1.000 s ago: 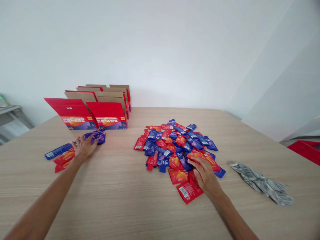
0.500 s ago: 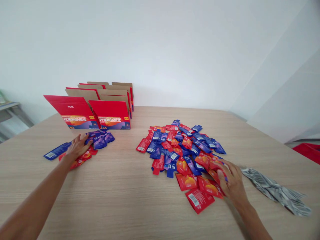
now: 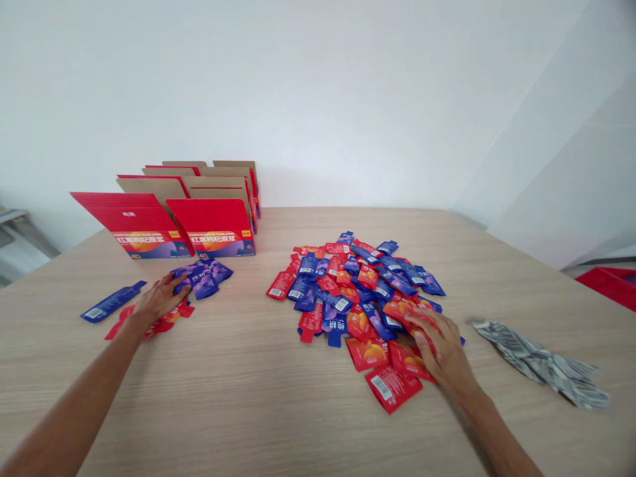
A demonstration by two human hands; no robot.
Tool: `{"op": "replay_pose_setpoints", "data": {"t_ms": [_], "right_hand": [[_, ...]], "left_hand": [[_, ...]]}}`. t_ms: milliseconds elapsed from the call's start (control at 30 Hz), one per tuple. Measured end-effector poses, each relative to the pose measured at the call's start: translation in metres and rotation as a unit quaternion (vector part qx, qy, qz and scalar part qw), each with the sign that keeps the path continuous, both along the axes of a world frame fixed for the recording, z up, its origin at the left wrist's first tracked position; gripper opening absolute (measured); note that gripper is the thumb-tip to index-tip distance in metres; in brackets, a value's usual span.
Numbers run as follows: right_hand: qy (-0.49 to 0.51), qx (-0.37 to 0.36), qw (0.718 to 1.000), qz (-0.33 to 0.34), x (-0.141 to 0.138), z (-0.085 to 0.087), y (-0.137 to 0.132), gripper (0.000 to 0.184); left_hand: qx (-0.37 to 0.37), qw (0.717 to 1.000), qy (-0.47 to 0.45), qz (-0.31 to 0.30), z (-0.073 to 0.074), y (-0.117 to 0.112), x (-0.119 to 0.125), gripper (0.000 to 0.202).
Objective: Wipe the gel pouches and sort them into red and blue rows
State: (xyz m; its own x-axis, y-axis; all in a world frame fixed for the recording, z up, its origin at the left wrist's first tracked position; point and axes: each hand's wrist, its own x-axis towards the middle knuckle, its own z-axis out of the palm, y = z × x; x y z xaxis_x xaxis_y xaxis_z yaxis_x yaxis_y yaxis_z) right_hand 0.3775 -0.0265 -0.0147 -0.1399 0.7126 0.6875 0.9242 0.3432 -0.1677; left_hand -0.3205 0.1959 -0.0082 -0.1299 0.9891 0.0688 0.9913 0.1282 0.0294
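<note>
My left hand (image 3: 161, 299) lies on a small group of pouches at the left, palm down with fingers spread. Its fingertips touch dark purple pouches (image 3: 205, 281), and red pouches (image 3: 166, 322) are partly hidden under it. One blue pouch (image 3: 112, 303) lies flat just left of that hand. My right hand (image 3: 444, 348) rests at the right side of a large mixed pile of red and blue pouches (image 3: 342, 285). Its thumb stands apart from the fingers, which reach over a red pouch (image 3: 399, 307); the fingers' undersides are hidden.
Red cartons (image 3: 211, 228) with raised flaps stand in rows behind the left group. A crumpled grey striped cloth (image 3: 541, 364) lies right of my right hand. Something red (image 3: 609, 285) shows at the right edge. A white wall (image 3: 348, 106) rises behind the wooden table (image 3: 248, 397).
The view has shifted slightly. My left hand has slid a little to the right, and the purple pouches have moved that way, apart from the lone blue pouch. My right hand has moved slightly farther over the pile.
</note>
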Motion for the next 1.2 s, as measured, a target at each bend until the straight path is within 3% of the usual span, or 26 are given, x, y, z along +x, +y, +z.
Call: {"op": "replay_pose_setpoints", "data": {"t_ms": [100, 200, 433, 700, 933, 1067, 1200], "right_hand": [[0.005, 0.002, 1.000, -0.002, -0.003, 0.002, -0.001, 0.035], [0.007, 0.007, 1.000, 0.007, -0.006, 0.004, -0.002, 0.035], [0.009, 0.003, 1.000, 0.027, -0.012, 0.006, -0.002, 0.036], [0.033, 0.003, 0.999, 0.029, -0.013, 0.006, -0.001, 0.038], [0.035, -0.004, 0.999, 0.038, -0.015, 0.008, -0.002, 0.037], [0.035, -0.003, 0.999, 0.037, -0.017, 0.008, -0.002, 0.037], [0.040, -0.011, 0.998, 0.044, -0.017, 0.007, -0.001, 0.037]], "left_hand": [[-0.036, 0.999, 0.007, -0.022, 0.002, -0.013, 0.009, 0.066], [-0.026, 0.999, -0.006, -0.035, 0.008, -0.025, 0.028, 0.066], [-0.024, 0.997, -0.011, -0.067, 0.015, -0.043, 0.095, 0.064], [-0.020, 0.995, -0.011, -0.095, 0.012, -0.054, 0.216, 0.063], [0.014, 0.988, -0.091, -0.123, 0.007, -0.069, 0.323, 0.062], [0.034, 0.985, -0.127, -0.110, 0.004, -0.076, 0.352, 0.058], [0.048, 0.979, -0.168, -0.108, 0.003, -0.079, 0.359, 0.054]]}}
